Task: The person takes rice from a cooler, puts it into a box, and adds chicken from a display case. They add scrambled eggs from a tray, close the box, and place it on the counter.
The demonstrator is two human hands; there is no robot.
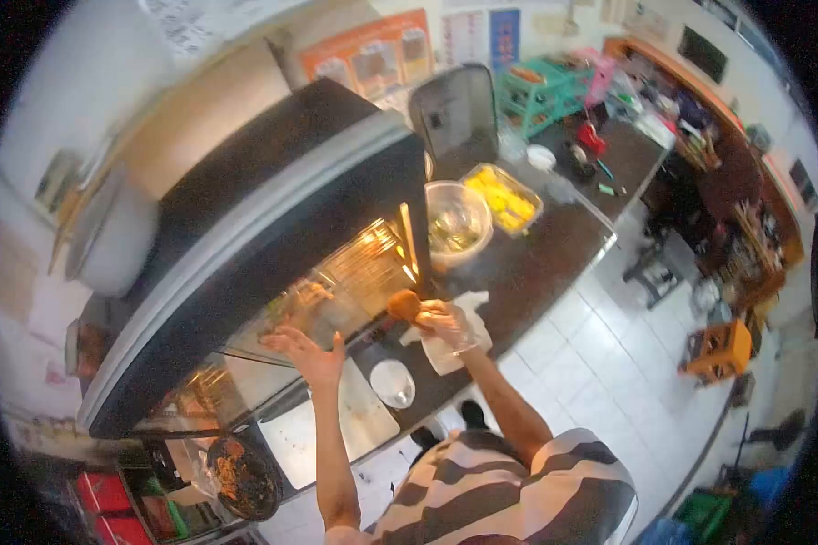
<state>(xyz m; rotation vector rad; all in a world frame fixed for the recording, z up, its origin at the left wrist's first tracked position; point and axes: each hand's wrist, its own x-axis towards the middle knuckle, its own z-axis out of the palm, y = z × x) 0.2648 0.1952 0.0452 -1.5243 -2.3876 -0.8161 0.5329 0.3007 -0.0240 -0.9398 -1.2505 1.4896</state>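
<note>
My right hand (441,322), with what looks like a clear plastic glove on it, grips a brown fried piece of food (404,305) shaped like a drumstick. Under that hand lies a white sheet of paper or bag (468,338) on the dark counter. Fingers spread, my left hand (307,356) is raised at the front of the lit food warmer (282,232), right by its glass door. Behind the glass, wire racks (368,259) glow in yellow light. A small white bowl (393,383) sits on the counter between my forearms.
A pale cutting board (323,431) lies below the warmer, with a dark pan of food (243,479) to its left. Right of the warmer stand a clear bowl (456,218) and a tray of yellow food (504,198). An orange stool (720,352) is on the tiled floor.
</note>
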